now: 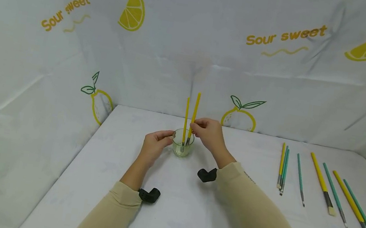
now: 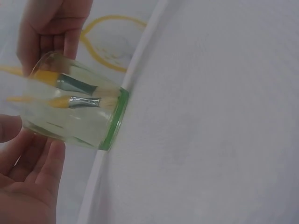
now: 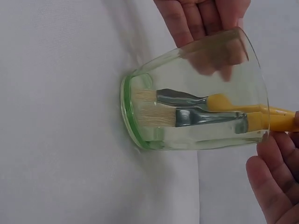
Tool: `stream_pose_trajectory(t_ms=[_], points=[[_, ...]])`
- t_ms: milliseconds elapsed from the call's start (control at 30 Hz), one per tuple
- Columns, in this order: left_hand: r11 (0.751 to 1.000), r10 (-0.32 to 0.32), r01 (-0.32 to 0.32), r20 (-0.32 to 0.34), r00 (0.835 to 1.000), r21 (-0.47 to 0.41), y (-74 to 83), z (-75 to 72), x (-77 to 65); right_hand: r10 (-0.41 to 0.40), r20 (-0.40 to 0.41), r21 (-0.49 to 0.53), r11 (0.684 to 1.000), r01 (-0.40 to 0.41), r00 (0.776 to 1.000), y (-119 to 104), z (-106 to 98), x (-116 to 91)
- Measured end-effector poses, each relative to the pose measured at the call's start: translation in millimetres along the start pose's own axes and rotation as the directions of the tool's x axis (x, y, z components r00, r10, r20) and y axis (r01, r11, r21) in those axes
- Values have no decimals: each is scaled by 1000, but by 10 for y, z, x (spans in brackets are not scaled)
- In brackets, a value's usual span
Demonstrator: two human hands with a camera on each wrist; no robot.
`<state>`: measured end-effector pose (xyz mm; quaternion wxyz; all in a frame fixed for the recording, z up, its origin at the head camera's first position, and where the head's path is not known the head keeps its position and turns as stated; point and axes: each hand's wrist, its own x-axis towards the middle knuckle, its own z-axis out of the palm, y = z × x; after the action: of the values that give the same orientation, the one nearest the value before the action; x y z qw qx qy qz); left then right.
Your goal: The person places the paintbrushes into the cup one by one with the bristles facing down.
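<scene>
A clear, green-tinted glass (image 1: 176, 149) stands upright near the back of the white table. My left hand (image 1: 153, 146) holds it at the left side, thumb and fingers at the rim. Two yellow-handled paintbrushes are in the glass, bristles down. The thinner paintbrush (image 1: 186, 116) leans inside by itself. The thicker paintbrush (image 1: 196, 104) is pinched near the rim between thumb and fingers of my right hand (image 1: 211, 136). In the right wrist view, pale bristles (image 3: 156, 116) of the thicker brush lie close to the glass's green base (image 3: 129, 116).
On the right of the table (image 1: 182, 216) lie several more brushes, yellow-handled and teal-handled, including a wide yellow paintbrush (image 1: 320, 172) and a teal paintbrush (image 1: 299, 174). A white, lemon-printed cloth (image 1: 190, 20) hangs behind the table's back edge.
</scene>
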<state>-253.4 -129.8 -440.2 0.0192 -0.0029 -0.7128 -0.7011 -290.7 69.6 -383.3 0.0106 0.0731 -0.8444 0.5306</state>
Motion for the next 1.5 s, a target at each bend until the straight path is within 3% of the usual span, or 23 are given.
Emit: stream_pose_trajectory(t_ms=[100,333,667,1200,1500], points=[[1000,-14,14,14,1000,3,8,-5,3,13,4,-31,999,-13,1000,24,22,6],[1000,-20,19,36,999,16,273,12,-148,23,21,-31,999,-23,1000,48,42,21],[1000,-26,26,21,999,14,4,24,8,38,42,9,999,-38,998,44,71,54],[1000,11,-10,-27,1000,20,13,48,-14,29,58,-62,998,-25,998,65,38,29],[1000,2,-1,-53,999,29,34,41,-31,12,38,-77,997,-9,999,121,-180,-1]])
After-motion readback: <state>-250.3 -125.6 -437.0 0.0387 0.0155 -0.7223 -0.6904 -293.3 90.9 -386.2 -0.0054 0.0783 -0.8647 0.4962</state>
